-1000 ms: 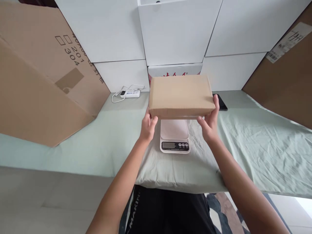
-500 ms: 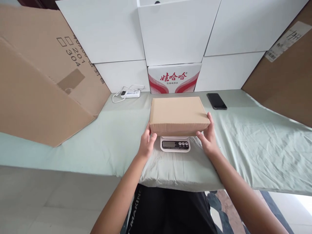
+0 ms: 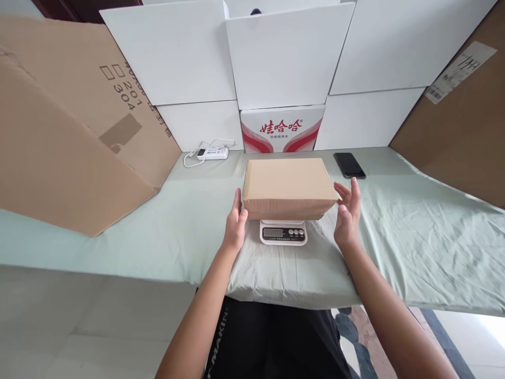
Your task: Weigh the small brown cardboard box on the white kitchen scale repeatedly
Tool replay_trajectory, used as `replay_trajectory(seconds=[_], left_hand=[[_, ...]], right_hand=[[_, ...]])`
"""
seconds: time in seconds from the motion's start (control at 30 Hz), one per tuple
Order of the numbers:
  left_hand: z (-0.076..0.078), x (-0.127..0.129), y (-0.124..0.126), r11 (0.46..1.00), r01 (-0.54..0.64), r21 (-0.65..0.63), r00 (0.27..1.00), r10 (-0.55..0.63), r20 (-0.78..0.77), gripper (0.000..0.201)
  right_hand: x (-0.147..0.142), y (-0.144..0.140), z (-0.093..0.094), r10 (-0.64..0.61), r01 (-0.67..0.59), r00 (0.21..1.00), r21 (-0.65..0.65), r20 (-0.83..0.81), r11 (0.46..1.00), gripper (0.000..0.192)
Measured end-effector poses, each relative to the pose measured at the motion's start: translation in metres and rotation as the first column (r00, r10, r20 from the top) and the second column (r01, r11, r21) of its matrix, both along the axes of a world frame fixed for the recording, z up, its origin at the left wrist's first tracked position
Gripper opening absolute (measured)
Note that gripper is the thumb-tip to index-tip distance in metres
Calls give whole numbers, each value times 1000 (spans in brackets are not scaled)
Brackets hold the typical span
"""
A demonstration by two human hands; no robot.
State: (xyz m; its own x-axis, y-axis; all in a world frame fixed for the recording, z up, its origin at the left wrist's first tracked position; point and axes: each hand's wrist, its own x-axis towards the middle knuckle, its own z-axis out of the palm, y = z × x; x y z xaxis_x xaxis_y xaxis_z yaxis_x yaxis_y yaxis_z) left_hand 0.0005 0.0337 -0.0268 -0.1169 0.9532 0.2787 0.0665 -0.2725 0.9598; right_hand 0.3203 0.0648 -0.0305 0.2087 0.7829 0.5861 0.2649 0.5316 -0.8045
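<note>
A closed brown cardboard box (image 3: pixel 289 180) rests on a white digital kitchen scale (image 3: pixel 283 240). The box covers the weighing platform; only the scale's front, with its display and buttons, shows below. At the box's left end is my left hand (image 3: pixel 235 223), fingers extended and close to the side; whether it touches the cardboard I cannot tell. My right hand (image 3: pixel 347 215) stands a little apart from the right end, fingers spread and holding nothing.
A black phone (image 3: pixel 350 165) lies at the back right of the green cloth (image 3: pixel 189 221). Back left sits a white power strip (image 3: pixel 213 153) with its cable. White boxes (image 3: pixel 290 58) line the back, and large cartons (image 3: pixel 79 121) flank both sides.
My right hand has let go of the box and moved outward to the right. The left hand has loosened its hold, its fingers straightening. The box stays on the scale.
</note>
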Motion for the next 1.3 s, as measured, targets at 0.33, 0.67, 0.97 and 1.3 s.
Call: replay_trajectory(seconds=[0.33,0.67,0.97,1.3], left_hand=[[9,3,-3,982,182,51,982,-178,-67,76],[12,4,-6,984,176,32,982,-173,-77,77],[26,6,-9,981,184,67,983,-183,-21,77],[53,3,77,979,202,23,973,-203,106,76]], right_hand=[[-5,-6,1,100,-100,995,-30,18,995,69],[-6,-8,-1,48,-48,999,-28,25,998,72],[-18,-17,12,100,-98,995,-74,24,992,73],[-26,53,68,190,-191,978,2,84,982,83]])
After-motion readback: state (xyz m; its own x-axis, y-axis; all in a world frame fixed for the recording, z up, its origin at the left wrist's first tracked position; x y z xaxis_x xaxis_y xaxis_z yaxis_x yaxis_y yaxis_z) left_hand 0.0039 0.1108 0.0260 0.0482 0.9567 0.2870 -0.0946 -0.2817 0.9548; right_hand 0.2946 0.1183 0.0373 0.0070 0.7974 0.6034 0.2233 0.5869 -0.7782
